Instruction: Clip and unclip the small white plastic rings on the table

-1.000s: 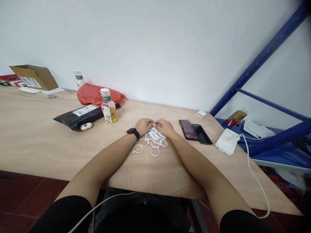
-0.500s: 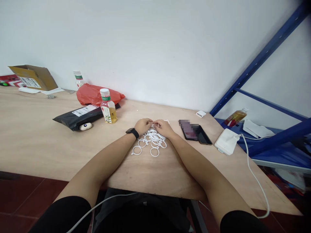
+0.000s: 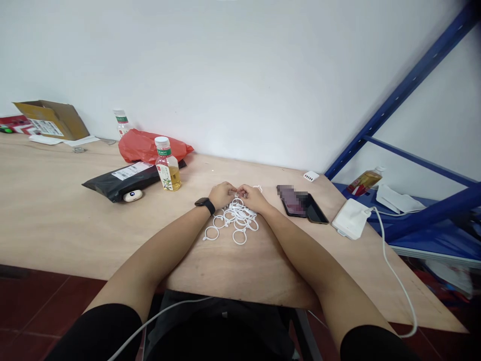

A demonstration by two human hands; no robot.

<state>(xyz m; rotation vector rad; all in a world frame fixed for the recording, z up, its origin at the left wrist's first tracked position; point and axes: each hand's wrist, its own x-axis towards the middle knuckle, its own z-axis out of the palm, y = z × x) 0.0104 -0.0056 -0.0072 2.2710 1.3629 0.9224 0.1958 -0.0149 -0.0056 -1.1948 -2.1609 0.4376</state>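
Observation:
White plastic rings (image 3: 240,216) with small tabs lie in a loose pile on the wooden table (image 3: 210,271). At the far side of the pile, my left hand (image 3: 223,194) and my right hand (image 3: 251,197) meet at the fingertips. The fingers of both are bent and pinched together over a white ring, of which only a small part shows between them. Another ring (image 3: 257,188) peeks out behind my right hand. A dark watch (image 3: 205,203) is on my left wrist.
Left of the pile stand a tea bottle (image 3: 169,173), a black parcel bag (image 3: 108,181), an earbud case (image 3: 133,195) and a red plastic bag (image 3: 145,145). To the right lie two phones (image 3: 317,208), a white charger (image 3: 351,219) with its cable and a blue shelf frame (image 3: 398,85).
Both hands stay in nearly the same place, with the fingertips shifting slightly against each other. A ring in the pile just below the fingers shows more clearly now.

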